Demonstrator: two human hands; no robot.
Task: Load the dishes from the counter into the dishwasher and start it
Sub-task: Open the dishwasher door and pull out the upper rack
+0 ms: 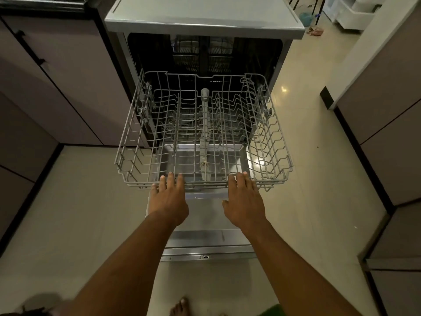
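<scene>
Zero dishes are showing yet, left hand (169,198) and right hand (245,200) are resting flat-fingered, gripping nothing, on the rim of the empty grey wire rack (271,142) pulled out of the open silver dishwasher (205,15), so loading's all waiting.

Rests left hand (169,199) and right hand (245,201), fingers straight, on near rim of rack (271,137), above open dishwasher door (205,238).

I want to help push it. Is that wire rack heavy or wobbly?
Probably light: the rack is thin open wire and holds no dishes. Likely stiff, not floppy: its grid looks square and even. It should slide straight rather than twist, with the left hand and right hand spread along its front rim.
</scene>
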